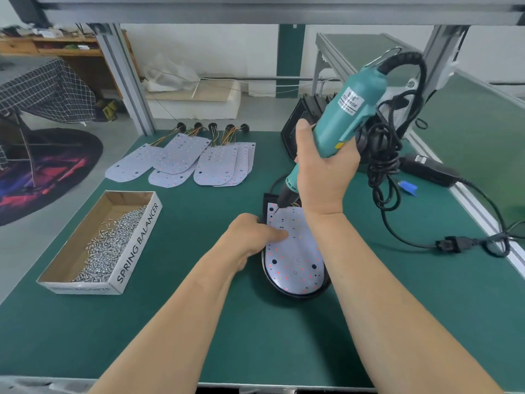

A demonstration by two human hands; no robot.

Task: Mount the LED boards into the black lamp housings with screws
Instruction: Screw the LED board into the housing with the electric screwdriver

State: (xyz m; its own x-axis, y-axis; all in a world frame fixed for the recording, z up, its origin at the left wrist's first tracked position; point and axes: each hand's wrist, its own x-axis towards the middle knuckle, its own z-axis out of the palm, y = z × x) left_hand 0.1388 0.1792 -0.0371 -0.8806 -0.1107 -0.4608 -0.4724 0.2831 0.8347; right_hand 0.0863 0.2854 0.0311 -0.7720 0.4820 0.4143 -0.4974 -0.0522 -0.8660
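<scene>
noting right hand (324,172) wrapped round teal electric screwdriver (349,109), bit slanting down-left onto far corner of white rounded led board (295,251), long axis running away from body, seated in black lamp housing (298,292) that left hand (250,234) pinches at left rim.

The cardboard box (136,243) reads "SPRING BALANCER" on its long side.
</scene>
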